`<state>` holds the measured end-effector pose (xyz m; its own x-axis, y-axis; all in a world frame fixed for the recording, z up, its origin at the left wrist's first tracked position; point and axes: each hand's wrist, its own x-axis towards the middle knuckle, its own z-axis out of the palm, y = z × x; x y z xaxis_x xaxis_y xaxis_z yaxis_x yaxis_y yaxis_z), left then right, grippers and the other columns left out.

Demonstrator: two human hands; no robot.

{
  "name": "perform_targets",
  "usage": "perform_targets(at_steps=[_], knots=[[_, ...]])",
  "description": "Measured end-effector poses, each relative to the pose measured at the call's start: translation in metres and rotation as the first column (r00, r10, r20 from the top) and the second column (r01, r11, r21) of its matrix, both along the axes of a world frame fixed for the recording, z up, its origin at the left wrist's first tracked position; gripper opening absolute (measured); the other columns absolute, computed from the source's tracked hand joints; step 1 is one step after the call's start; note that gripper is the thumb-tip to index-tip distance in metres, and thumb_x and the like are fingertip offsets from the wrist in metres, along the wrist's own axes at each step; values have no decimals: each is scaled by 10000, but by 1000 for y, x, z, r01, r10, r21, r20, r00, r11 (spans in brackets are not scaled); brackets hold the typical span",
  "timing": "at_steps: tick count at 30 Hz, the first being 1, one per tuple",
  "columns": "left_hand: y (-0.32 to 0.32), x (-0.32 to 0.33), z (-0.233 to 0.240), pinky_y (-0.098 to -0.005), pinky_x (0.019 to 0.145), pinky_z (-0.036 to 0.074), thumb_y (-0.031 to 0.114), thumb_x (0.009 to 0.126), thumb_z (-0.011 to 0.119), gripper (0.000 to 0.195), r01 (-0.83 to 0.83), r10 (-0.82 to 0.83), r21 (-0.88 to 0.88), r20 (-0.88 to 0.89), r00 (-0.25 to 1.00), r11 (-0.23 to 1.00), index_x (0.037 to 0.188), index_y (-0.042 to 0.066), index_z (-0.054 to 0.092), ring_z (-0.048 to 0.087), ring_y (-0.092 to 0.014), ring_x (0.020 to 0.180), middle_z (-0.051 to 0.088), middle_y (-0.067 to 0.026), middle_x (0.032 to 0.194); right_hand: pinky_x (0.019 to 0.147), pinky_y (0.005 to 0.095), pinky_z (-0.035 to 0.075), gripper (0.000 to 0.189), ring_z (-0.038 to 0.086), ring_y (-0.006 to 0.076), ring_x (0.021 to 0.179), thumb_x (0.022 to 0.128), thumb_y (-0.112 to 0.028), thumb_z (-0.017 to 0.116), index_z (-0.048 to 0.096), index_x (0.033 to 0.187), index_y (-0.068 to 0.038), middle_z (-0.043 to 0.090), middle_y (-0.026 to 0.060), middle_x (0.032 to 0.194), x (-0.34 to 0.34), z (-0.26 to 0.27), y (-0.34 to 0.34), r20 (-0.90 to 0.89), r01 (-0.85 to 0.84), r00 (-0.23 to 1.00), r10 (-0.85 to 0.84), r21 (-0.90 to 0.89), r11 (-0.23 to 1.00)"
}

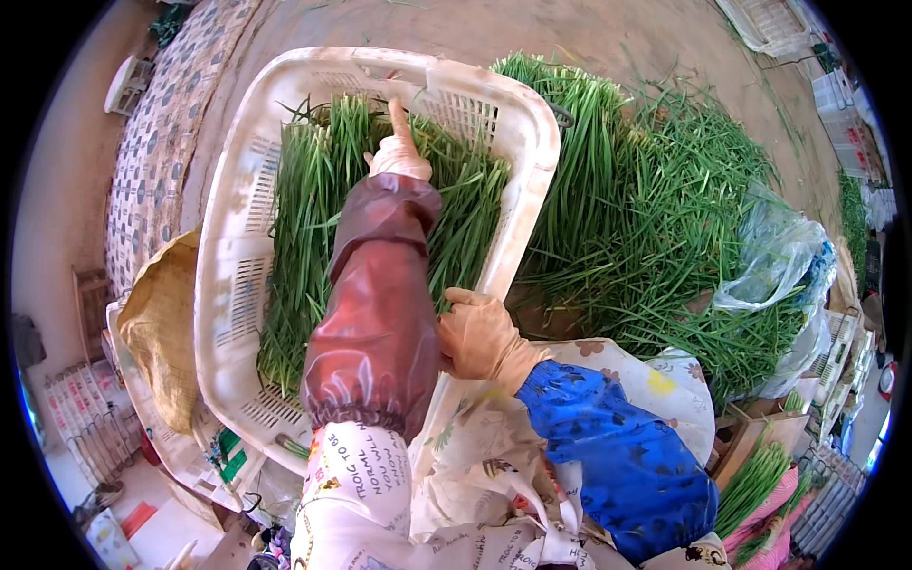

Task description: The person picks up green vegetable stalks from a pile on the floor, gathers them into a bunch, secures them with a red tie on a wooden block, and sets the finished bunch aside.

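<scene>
A white plastic crate (534,135) stands before me, holding bundles of long green leafy stalks (306,206), perhaps garlic chives. My left hand (400,153), in a pale glove below a dark red sleeve cover, reaches over the crate's far part. One finger extends toward the far wall; whether the others hold stalks is hidden. My right hand (479,331), gloved in tan with a blue sleeve cover, is curled at the crate's near right rim. What lies inside its fingers, if anything, cannot be seen.
Right of the crate, a large heap of green stalks (662,214) lies on the floor, with clear plastic (769,249) at its edge. A yellow woven sack (160,335) hangs over another crate on the left. A wooden box (755,434) stands at lower right, beside more stalks.
</scene>
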<state>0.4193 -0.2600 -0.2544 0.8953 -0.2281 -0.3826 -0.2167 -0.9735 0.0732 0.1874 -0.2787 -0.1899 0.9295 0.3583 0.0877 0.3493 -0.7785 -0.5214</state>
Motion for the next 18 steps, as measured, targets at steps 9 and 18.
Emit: perform_targets(at_steps=[9, 18], knots=[[119, -84, 68, -229, 706, 450, -175, 653, 569, 1045, -81, 175, -997, -82, 981, -13, 1390, 238, -45, 474, -114, 812, 463, -39, 1026, 893, 344, 377, 192, 583, 224, 720, 752, -246, 484, 576, 811, -88, 590, 57, 702, 0, 1, 2, 23, 142, 990, -142, -5, 990], [209, -131, 62, -376, 953, 304, 38, 643, 722, 1074, 123, 373, -955, 15, 928, -269, 1386, 215, -32, 557, -184, 920, 561, -77, 1027, 1071, 413, 69, 1130, -7, 349, 1319, 606, -586, 640, 26, 1366, -19, -2, 228, 1415, 25, 24, 42, -329, 359, 855, -401, -184, 915]])
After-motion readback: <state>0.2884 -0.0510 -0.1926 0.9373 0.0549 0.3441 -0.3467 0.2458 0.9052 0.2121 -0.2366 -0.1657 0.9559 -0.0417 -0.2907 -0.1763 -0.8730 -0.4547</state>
